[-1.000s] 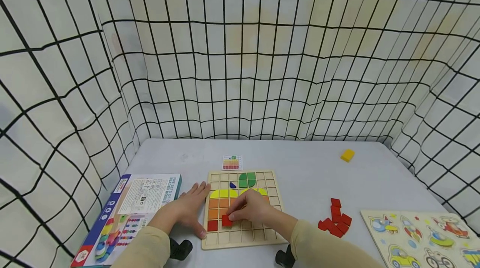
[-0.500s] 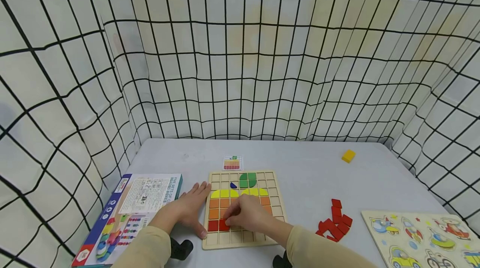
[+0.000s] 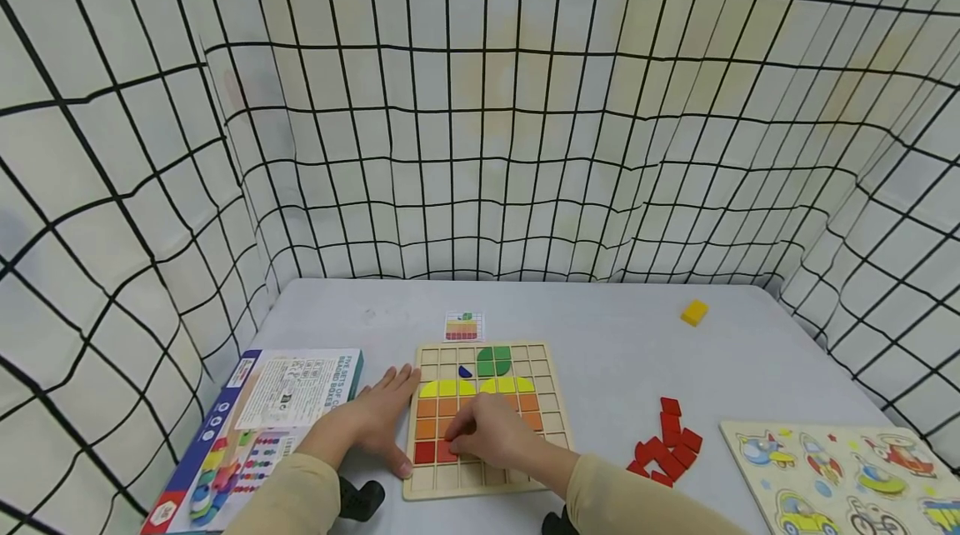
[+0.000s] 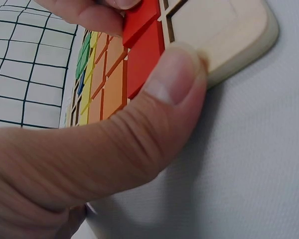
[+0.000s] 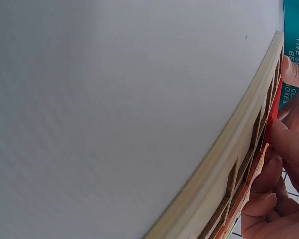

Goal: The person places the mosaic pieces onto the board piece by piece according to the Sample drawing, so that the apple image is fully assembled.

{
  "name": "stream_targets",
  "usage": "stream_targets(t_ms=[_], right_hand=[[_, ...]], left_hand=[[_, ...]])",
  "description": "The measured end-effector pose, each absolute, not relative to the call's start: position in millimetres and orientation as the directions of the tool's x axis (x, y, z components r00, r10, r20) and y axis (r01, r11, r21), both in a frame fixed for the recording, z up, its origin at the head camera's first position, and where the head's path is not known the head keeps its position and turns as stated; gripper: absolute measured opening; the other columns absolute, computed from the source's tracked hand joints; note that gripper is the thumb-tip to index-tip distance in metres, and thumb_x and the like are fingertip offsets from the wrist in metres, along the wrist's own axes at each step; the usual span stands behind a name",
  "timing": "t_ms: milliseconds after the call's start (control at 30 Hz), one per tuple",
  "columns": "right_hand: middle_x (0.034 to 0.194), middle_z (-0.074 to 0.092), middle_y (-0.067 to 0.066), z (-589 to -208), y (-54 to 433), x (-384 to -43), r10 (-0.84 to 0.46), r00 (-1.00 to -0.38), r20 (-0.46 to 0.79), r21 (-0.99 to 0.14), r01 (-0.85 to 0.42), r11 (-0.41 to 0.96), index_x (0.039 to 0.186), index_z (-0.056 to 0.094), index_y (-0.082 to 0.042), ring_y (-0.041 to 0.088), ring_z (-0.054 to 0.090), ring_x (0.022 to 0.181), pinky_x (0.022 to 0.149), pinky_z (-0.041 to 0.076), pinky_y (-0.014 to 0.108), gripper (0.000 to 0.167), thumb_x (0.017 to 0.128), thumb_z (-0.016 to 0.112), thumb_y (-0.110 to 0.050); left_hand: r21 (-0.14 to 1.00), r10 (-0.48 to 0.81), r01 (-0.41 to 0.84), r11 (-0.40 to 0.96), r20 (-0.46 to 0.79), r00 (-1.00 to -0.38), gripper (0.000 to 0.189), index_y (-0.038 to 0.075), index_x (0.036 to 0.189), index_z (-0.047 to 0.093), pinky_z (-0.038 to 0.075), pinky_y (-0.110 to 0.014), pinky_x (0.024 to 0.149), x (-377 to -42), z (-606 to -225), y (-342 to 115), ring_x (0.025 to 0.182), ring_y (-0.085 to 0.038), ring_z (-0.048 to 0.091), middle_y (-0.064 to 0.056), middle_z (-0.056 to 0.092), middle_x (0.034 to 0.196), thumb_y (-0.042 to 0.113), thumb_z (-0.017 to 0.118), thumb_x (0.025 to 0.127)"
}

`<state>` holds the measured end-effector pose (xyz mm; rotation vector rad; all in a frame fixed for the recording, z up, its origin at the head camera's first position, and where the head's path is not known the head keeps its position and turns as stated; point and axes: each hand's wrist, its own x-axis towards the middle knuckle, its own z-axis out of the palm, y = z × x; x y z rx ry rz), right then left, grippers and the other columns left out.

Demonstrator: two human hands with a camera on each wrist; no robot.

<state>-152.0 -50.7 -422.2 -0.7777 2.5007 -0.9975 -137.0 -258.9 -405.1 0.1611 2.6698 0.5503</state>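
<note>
The right hand (image 3: 491,432) is closed by thumb and curled fingertips on a red tile (image 3: 446,452), held at the 8 o'clock part of the grid board (image 3: 487,485). The left hand (image 3: 378,418) is extended, fingers straight, against the board's 9 o'clock edge, with nothing gripped. Cells just to 3 o'clock of the tile are hidden by the right hand; whether the tile is fully seated cannot be told. In the right wrist view the board is seen nearly edge-on. The box (image 3: 300,385), at 9 o'clock, is partly covered by the left sleeve (image 3: 292,493); the picture board (image 3: 832,452), towards 4 o'clock, is cut off by the frame. On the surface (image 3: 600,352), loose red tiles (image 3: 671,427) are noted at 3 o'clock, a yellow piece (image 3: 694,312) at 2 o'clock and a pattern card (image 3: 463,326) near 12 o'clock. The held tile is square, without a distinct long axis; its edges are roughly aligned with the grid, whose side edges are directed towards 12 o'clock.
</note>
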Motion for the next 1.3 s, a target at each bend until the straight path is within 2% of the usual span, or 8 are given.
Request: stream_targets(t_ms=[300, 500, 667, 933, 1133, 1300], right_hand=[[0.079, 0.072, -0.01, -424, -50, -152, -0.59, -0.8, -0.109, -0.731, -0.338, 0.593, 0.086, 0.081, -0.012, 0.002, 0.055, 0.074, 0.066, 0.049, 0.017, 0.005, 0.086, 0.081, -0.007], [0.084, 0.073, -0.005, -416, -28, -162, -0.581, -0.81, -0.082, -0.757, -0.329, 0.565, 0.09, 0.08, -0.009, 0.005, 0.057, 0.073, 0.064, 0.05, 0.017, 0.004, 0.087, 0.08, -0.006], [0.092, 0.075, -0.001, -405, 15, -181, -0.531, -0.845, -0.061, -0.731, -0.324, 0.6, 0.096, 0.079, -0.006, 0.009, 0.062, 0.079, 0.07, 0.054, 0.021, 0.01, 0.087, 0.08, -0.007], [0.095, 0.073, 0.001, -402, 112, -213, -0.322, -0.942, -0.099, -0.656, -0.181, 0.732, 0.103, 0.077, -0.007, 0.014, 0.063, 0.086, 0.075, 0.059, 0.03, 0.016, 0.087, 0.079, -0.006], [0.101, 0.071, 0.007, -402, 185, -227, -0.287, -0.944, -0.162, -0.577, -0.145, 0.804, 0.112, 0.074, -0.002, 0.018, 0.061, 0.089, 0.078, 0.06, 0.034, 0.023, 0.09, 0.075, -0.006], [0.101, 0.07, 0.009, -400, 216, -233, -0.255, -0.942, -0.216, -0.524, -0.108, 0.845, 0.113, 0.072, 0.001, 0.019, 0.06, 0.088, 0.08, 0.061, 0.038, 0.024, 0.09, 0.075, -0.005]], left_hand=[[0.402, 0.193, 0.029, 0.915, -0.374, -0.907, 0.129, -0.002, 0.159, 0.026, 0.015, -0.07, 0.124, -137, -408, -259, 0.158, -0.047, 0.011, -0.024, 0.019, 0.169, 0.035, 0.099, 0.06], [0.408, 0.191, 0.026, 0.913, -0.368, -0.91, 0.129, -0.001, 0.16, 0.026, 0.015, -0.07, 0.124, -137, -409, -259, 0.158, -0.046, 0.01, -0.024, 0.019, 0.169, 0.034, 0.099, 0.059], [0.415, 0.191, 0.023, 0.909, -0.368, -0.91, 0.13, -0.001, 0.16, 0.025, 0.014, -0.069, 0.124, -137, -406, -259, 0.158, -0.046, 0.009, -0.023, 0.018, 0.17, 0.033, 0.099, 0.059], [0.411, 0.192, 0.025, 0.911, -0.369, -0.909, 0.129, -0.001, 0.16, 0.024, 0.013, -0.07, 0.124, -137, -403, -258, 0.158, -0.047, 0.008, -0.024, 0.017, 0.17, 0.032, 0.099, 0.06], [0.41, 0.192, 0.025, 0.912, -0.37, -0.909, 0.129, -0.001, 0.16, 0.025, 0.013, -0.069, 0.124, -136, -404, -258, 0.158, -0.046, 0.008, -0.024, 0.017, 0.17, 0.032, 0.099, 0.059], [0.411, 0.191, 0.021, 0.911, -0.377, -0.907, 0.13, 0.0, 0.16, 0.024, 0.012, -0.069, 0.125, -137, -405, -258, 0.158, -0.046, 0.007, -0.023, 0.017, 0.17, 0.033, 0.098, 0.059]])
